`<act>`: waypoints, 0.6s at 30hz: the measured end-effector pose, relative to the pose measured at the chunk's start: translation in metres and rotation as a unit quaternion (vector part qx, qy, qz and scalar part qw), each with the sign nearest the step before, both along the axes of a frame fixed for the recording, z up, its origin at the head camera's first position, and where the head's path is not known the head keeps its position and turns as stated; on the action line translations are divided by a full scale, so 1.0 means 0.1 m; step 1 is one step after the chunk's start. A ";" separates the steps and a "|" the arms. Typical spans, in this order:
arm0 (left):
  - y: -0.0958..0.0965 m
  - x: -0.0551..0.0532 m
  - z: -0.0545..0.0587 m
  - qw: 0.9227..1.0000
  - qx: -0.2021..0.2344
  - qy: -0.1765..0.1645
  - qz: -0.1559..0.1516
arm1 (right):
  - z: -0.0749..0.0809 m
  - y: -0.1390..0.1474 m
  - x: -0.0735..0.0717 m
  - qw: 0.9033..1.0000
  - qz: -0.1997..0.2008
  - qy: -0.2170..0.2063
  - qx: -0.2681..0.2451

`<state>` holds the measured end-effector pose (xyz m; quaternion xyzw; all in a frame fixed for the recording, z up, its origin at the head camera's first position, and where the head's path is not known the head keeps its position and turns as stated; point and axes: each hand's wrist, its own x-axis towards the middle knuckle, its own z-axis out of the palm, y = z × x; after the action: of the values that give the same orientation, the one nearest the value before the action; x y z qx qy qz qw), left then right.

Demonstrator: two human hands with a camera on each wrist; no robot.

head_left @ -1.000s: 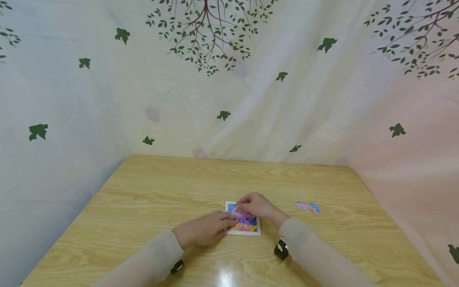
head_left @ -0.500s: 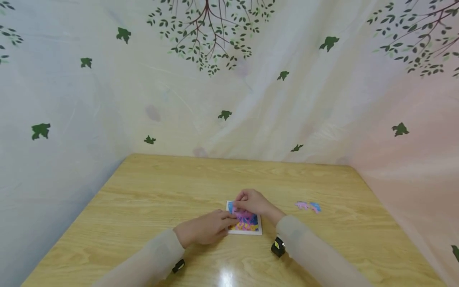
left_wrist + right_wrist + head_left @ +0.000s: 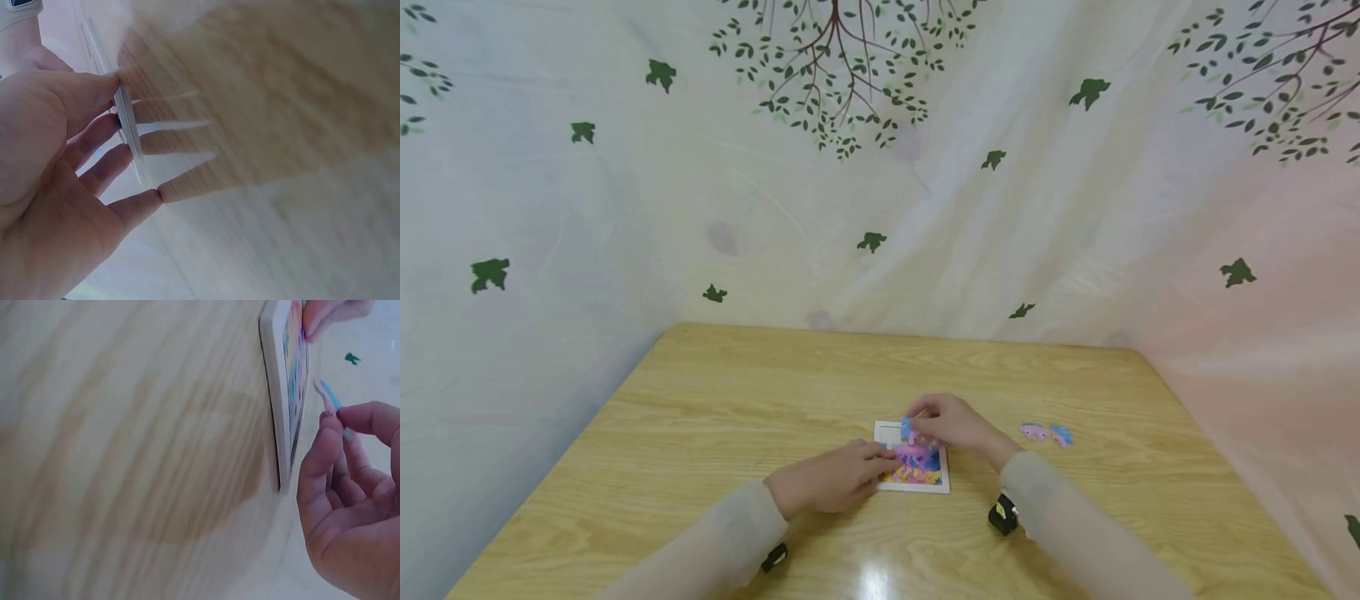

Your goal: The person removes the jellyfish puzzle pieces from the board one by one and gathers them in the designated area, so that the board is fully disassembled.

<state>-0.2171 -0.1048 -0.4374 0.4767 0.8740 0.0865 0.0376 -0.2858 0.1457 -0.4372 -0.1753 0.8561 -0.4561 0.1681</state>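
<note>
A small puzzle board (image 3: 925, 490) with a white rim lies on the table, its lower part filled with a pink, blue and yellow picture. Along its top left runs a pale bare patch. My right hand (image 3: 955, 423) pinches a blue-and-pink jigsaw piece (image 3: 907, 428) between thumb and fingertips, above the board's upper part; in the right wrist view this piece (image 3: 331, 397) is seen edge-on, apart from the board. My left hand (image 3: 833, 477) rests at the board's left side, extended fingers over the picture. Its thumb (image 3: 103, 84) touches the board's edge in the left wrist view.
Two loose puzzle pieces, one pink (image 3: 1034, 431) and one blue and pink (image 3: 1062, 435), lie to the right of the board. The wooden table (image 3: 715, 392) ends at a leaf-printed cloth (image 3: 790, 267) behind it.
The right hand has lifted the jigsaw piece from the board's upper left and shifted slightly right with it, baring a pale patch. The left hand stays in place.
</note>
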 end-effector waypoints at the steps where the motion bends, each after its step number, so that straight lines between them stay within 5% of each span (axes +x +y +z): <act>1: 0.00 0.00 0.00 1.000 0.000 -0.002 0.001 | 0.01 0.05 0.00 1.000 -0.001 -0.003 -0.001; 18: 0.01 0.03 0.03 1.000 0.001 -0.014 0.007 | 0.09 1.07 -0.03 0.999 -0.039 0.008 0.025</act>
<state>-0.2136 -0.1038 -0.4345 0.4691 0.8767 0.0943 0.0484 -0.2890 0.2523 -0.4281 -0.1412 0.8749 -0.4390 0.1479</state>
